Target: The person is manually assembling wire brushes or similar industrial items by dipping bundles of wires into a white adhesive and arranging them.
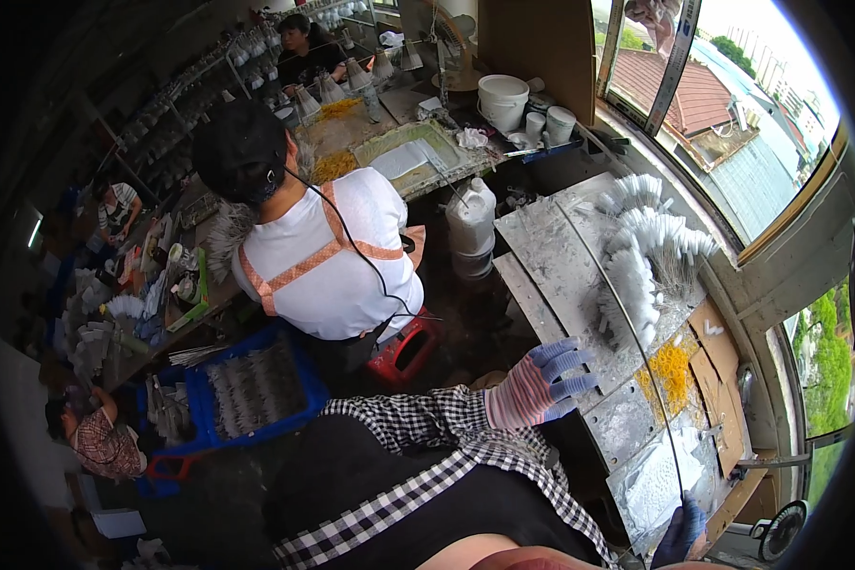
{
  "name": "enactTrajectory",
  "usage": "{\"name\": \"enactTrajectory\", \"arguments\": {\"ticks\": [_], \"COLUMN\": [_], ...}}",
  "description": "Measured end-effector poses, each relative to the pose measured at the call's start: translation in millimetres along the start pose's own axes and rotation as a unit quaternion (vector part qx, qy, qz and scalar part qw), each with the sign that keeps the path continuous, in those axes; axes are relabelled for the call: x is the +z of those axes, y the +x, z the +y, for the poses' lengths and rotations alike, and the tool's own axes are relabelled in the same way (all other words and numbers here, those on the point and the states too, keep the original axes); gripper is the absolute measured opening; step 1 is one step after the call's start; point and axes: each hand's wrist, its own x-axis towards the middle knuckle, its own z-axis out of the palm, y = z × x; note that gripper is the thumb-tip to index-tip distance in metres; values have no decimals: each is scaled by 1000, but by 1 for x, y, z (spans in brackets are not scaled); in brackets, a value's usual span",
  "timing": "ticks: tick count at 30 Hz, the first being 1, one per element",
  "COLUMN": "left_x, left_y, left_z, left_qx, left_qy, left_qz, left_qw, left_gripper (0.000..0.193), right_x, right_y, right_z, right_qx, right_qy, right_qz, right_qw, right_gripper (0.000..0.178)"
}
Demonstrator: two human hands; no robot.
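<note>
My left hand (540, 382), in a striped glove with blue-grey fingertips, is raised beside the near edge of a grey worktable (540, 237). Its fingers are apart and nothing shows in them. At the lower right my right hand (680, 537), in a dark blue glove, is closed around the near end of a long thin rod (627, 315). The rod reaches away across the table, above its surface. Beside it lie bundles of white-tipped thin wires (629, 285) and a pile of yellow rubber bands (670, 376). White sheets (660, 475) lie close to my right hand.
Cardboard pieces (722, 399) line the window side, with a small fan (784, 530) below. A co-worker in a white shirt (337, 261) sits ahead on a red stool (404, 350). Blue crates (256, 389) stand on the left. A white jug (472, 228) stands beyond the table.
</note>
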Motion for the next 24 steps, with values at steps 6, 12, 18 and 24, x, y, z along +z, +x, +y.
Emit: {"name": "enactTrajectory", "arguments": {"ticks": [6,12,18,24], "left_x": [-22,32,49,62], "left_y": [-17,-98,-149,-176], "left_z": [-15,-39,-17,-5], "left_qx": [70,148,-100,-310], "left_qy": [76,-88,-276,-440], "left_qz": [-89,-194,-231,-168], "left_qw": [991,966,928,826], "left_gripper": [56,28,18,15], "right_x": [93,152,143,164], "right_y": [-55,-63,-46,-103], "right_z": [15,-34,-52,-64], "right_qx": [46,176,-24,21], "right_qy": [98,112,-161,-13], "right_qz": [-138,-216,27,149], "right_qw": [985,954,986,989], "right_gripper": [29,44,31,26]}}
